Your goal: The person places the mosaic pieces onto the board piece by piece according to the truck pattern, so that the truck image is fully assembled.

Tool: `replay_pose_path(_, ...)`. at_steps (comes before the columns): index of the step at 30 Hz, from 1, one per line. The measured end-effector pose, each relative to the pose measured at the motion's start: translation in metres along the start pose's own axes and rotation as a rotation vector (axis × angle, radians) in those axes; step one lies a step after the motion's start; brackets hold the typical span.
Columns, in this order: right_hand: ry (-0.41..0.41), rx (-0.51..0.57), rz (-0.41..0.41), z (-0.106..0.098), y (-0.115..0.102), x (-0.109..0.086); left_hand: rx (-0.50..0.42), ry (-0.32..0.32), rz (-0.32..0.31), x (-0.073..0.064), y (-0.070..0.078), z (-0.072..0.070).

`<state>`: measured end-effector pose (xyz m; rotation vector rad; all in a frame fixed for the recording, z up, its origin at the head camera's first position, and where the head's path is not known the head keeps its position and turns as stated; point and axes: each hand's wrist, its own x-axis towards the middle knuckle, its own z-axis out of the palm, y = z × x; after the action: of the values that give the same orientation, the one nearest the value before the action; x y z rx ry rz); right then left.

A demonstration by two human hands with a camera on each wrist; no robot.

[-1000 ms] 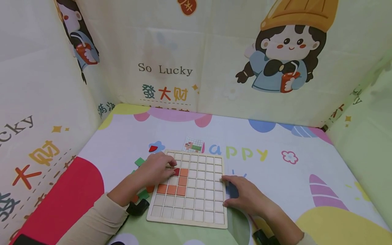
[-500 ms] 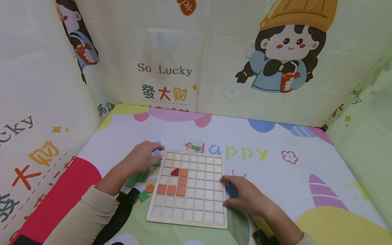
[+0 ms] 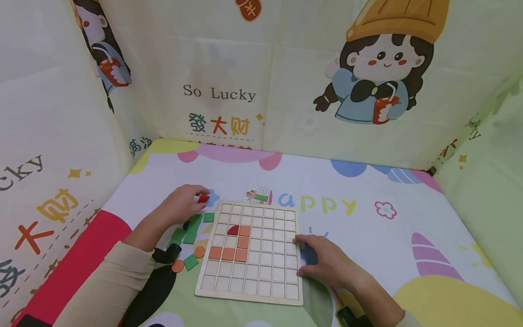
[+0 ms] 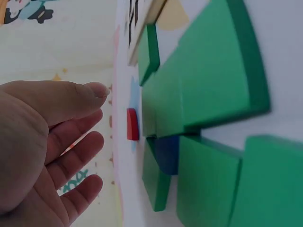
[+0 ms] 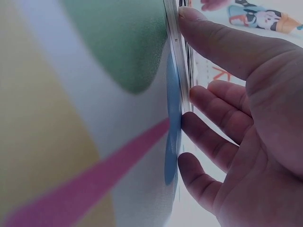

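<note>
My left hand (image 3: 185, 202) is beside a small red piece (image 3: 203, 198) left of the board's far corner. In the left wrist view, its thumb and fingers are spread apart, with the red piece (image 4: 132, 124) lying beyond the fingertips. My right hand (image 3: 327, 261) rests at the right edge of the wooden grid board (image 3: 269, 261); in the right wrist view its thumb and fingertips touch or nearly touch that edge. Set in the board's grid are a red quarter-round piece (image 3: 233, 230) and several orange squares (image 3: 241, 255).
Several green pieces (image 3: 193, 229) and two orange discs (image 3: 199, 252) lie left of the board. A dark blue piece (image 4: 168, 153) sits among the greens. Behind the board lies a small pattern card (image 3: 258, 194). Printed cloth walls (image 3: 286, 113) enclose the table's back and sides.
My left hand has left the grid, where the red quarter-round piece stays, and moved left and back to the other red piece. My right hand has not visibly moved.
</note>
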<state>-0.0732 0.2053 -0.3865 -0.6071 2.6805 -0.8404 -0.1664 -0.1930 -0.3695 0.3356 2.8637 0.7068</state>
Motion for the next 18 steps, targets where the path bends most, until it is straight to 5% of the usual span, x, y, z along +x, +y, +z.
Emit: replay_pose_path(18, 0.002, 0.001, -0.006, 0.002, 0.002, 0.001, -0.041, -0.071, -0.090, 0.012, -0.008, 0.004)
